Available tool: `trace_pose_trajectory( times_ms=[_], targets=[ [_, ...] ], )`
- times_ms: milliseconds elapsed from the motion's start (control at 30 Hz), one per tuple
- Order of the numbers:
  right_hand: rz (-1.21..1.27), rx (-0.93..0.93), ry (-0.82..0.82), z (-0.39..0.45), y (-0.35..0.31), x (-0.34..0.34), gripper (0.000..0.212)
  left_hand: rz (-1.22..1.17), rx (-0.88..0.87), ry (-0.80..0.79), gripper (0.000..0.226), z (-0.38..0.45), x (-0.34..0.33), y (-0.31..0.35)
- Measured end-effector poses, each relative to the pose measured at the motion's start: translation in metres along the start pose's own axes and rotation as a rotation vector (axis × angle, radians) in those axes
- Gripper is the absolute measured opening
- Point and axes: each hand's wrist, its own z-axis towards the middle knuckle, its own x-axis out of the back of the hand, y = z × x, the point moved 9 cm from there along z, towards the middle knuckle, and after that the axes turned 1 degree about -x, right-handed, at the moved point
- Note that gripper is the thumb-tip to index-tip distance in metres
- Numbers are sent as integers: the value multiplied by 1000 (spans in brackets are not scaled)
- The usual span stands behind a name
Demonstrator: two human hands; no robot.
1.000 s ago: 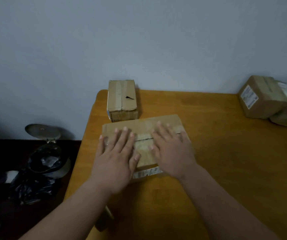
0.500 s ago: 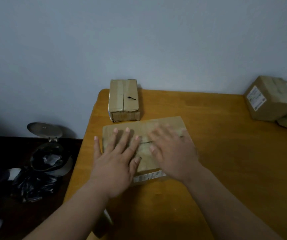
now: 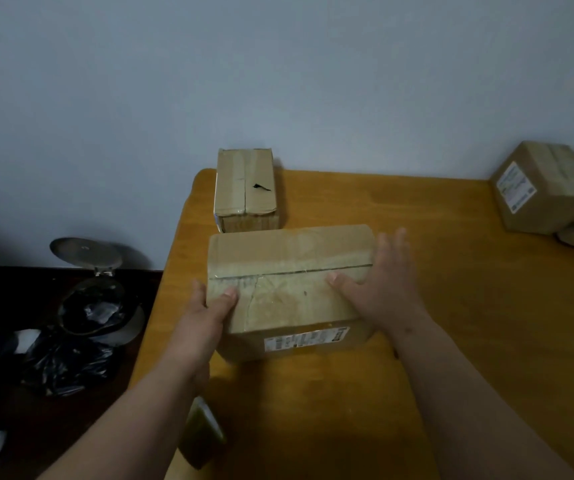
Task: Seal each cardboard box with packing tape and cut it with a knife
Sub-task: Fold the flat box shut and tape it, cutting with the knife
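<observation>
The near cardboard box (image 3: 289, 289) sits on the wooden counter (image 3: 451, 306) by its left edge, its top seam already covered by a strip of clear packing tape (image 3: 292, 271), so this box looks sealed. The left hand (image 3: 205, 313) grips the box's left end, thumb on top; the right hand (image 3: 379, 289) clasps the right end, fingers spread down the side. A smaller taped box (image 3: 245, 188) stands just behind it. More boxes (image 3: 545, 188) wait at the far right, whether taped cannot be told. No knife shows. A white shipping label (image 3: 306, 339) on the front face is too blurred to read
</observation>
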Motion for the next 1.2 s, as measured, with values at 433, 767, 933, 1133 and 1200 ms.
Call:
trace_pose_trajectory(
  times_ms=[433, 767, 933, 1133, 1200],
  targets=[
    [444, -269, -63, 2, 32, 4, 37, 167, 8, 98, 46, 13, 3, 26],
    [1332, -348, -129, -21, 46, 16, 66, -367, 74, -85, 56, 5, 18, 47],
    [1270, -427, -206, -34, 51, -21, 62, -221, 29, -149, 61, -7, 4, 34],
    [1061, -515, -229, -49, 78, -19, 81, -79, 69, -159, 68, -18, 3, 21],
    [866, -469, -321, -51, 72, -13, 81, -28, 89, -131, 75, -16, 7, 16]
  ],
)
